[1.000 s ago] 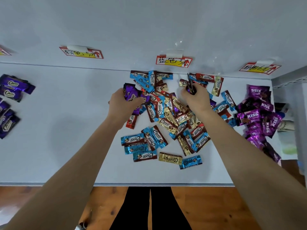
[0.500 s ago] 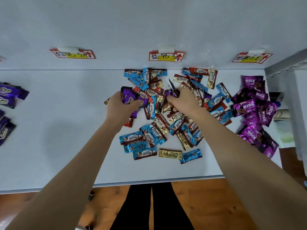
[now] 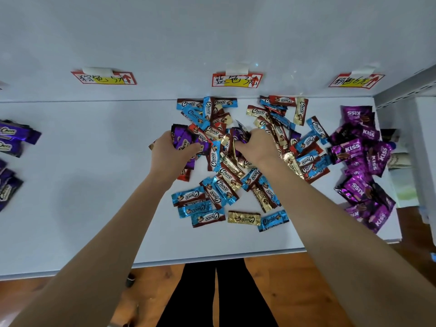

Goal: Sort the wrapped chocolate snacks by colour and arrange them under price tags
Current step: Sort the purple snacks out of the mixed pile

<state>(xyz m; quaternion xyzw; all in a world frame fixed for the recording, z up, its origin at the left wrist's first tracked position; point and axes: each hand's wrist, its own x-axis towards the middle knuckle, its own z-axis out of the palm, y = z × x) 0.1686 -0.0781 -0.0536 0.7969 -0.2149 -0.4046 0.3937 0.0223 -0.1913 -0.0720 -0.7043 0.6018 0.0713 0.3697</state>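
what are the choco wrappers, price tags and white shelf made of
Blue, gold, red and purple Choco snack wrappers: likely metallised plastic film, glossy, with crinkled glints. Red-bordered price tags: seemingly matte paper, handwritten, taped on. Pale shelf surface: smooth, faintly sheened, perhaps painted metal or laminate.

A heap of wrapped snacks [image 3: 226, 182] lies on the desk [image 3: 82, 185] below the middle price tag [image 3: 237, 80], one of three fixed to the back panel [image 3: 212, 31] behind it. A second pile [image 3: 363, 161] sits at the desk's right end under the right price tag [image 3: 356, 80]. A third group [image 3: 11, 142] lies at the far left edge, well apart, beyond the left price tag [image 3: 103, 77]. The left hand [image 3: 169, 154] grips a bundle of snacks [image 3: 184, 140] at the heap's left side; the right hand [image 3: 259, 147] pinches a single snack [image 3: 243, 132] near its centre.
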